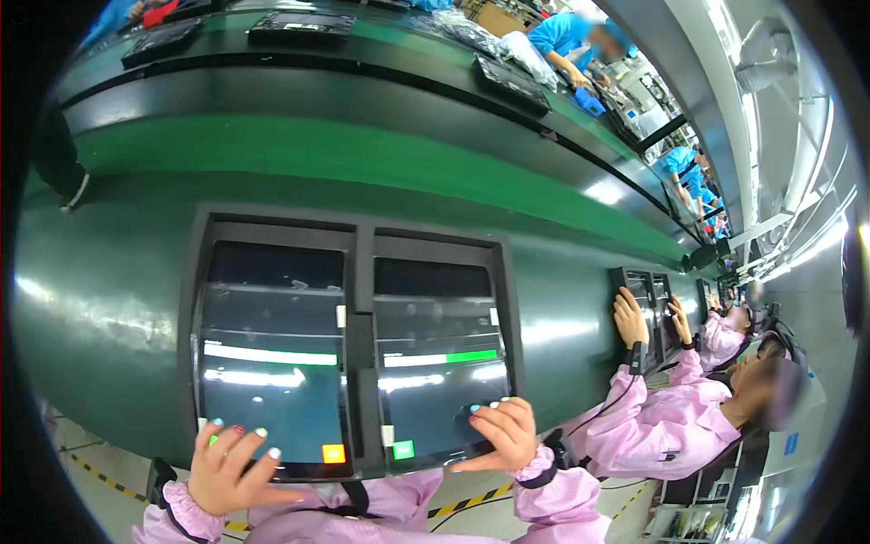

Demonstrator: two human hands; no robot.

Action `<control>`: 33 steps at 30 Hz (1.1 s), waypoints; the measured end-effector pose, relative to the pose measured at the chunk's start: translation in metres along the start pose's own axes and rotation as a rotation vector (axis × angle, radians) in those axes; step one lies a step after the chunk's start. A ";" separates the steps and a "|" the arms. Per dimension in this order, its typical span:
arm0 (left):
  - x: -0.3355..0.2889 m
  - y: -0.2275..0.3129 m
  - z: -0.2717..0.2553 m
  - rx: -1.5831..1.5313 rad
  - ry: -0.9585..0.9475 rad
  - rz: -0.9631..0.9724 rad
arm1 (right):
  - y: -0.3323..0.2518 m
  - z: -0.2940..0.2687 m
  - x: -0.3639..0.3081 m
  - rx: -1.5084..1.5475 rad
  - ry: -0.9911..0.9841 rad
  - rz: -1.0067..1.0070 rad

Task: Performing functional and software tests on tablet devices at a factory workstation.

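A dark foam tray (362, 349) lies in front of me with a tablet in each of its two compartments. The left tablet (272, 313) has a lit screen with a white-and-green bar and a small orange square near its lower right corner. On the right tablet (435, 322) a similar bar shows, with a green square at the lower left. My left hand (228, 471) is spread over the left tablet's lower left corner. Over the lower right corner of the right tablet is my right hand (506, 437), fingers apart and slightly bent, holding nothing. Whether the fingertips touch glass I cannot tell.
The tray rests on a green bench (118, 299). Beyond it runs a raised line carrying dark devices (302, 25) and plastic bags (526, 54). To my right, a co-worker in pink (652, 426) has both hands on another tray (648, 304). People in blue work across the line.
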State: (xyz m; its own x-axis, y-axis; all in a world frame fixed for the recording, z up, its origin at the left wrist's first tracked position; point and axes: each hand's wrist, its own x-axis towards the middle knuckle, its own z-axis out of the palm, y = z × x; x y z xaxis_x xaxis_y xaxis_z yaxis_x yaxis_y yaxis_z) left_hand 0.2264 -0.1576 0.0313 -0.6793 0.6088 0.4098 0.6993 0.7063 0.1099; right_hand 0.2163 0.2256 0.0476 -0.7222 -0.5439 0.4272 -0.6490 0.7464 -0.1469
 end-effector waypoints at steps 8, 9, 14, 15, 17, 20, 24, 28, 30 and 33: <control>-0.063 -0.018 -0.030 0.011 0.000 -0.356 | -0.056 -0.006 0.021 0.213 -0.154 -0.031; -0.062 -0.016 -0.025 -0.035 -0.030 -0.377 | -0.053 -0.003 0.019 0.237 -0.153 -0.044; -0.054 -0.018 -0.028 -0.115 -0.086 -0.414 | -0.053 0.005 0.021 0.331 -0.068 0.007; -0.056 -0.020 -0.031 -0.182 -0.034 -0.456 | -0.054 0.007 0.021 0.354 -0.097 0.014; -0.056 -0.026 -0.034 -0.196 0.011 -0.465 | -0.055 0.003 0.027 0.313 -0.161 -0.010; -0.047 -0.042 -0.044 -0.152 0.038 -0.449 | -0.046 -0.011 0.022 0.236 -0.177 0.028; -0.008 -0.063 -0.044 -0.208 0.017 -0.420 | -0.008 -0.033 0.024 0.117 0.193 0.310; 0.017 -0.077 -0.024 -0.671 0.065 -0.571 | 0.054 -0.001 0.003 0.304 0.222 0.612; 0.026 -0.074 -0.002 -0.839 0.056 -0.746 | 0.073 0.018 -0.005 0.605 0.272 0.788; 0.035 -0.071 -0.001 -0.835 0.043 -0.760 | 0.069 0.024 -0.003 0.889 0.400 0.867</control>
State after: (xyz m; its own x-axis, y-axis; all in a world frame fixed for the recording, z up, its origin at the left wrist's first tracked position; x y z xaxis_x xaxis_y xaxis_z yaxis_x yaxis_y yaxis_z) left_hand 0.1531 -0.1865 0.0393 -0.9950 0.0998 0.0079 0.0489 0.4158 0.9081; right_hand 0.1674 0.2695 0.0146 -0.9623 0.2494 0.1081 -0.0570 0.2036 -0.9774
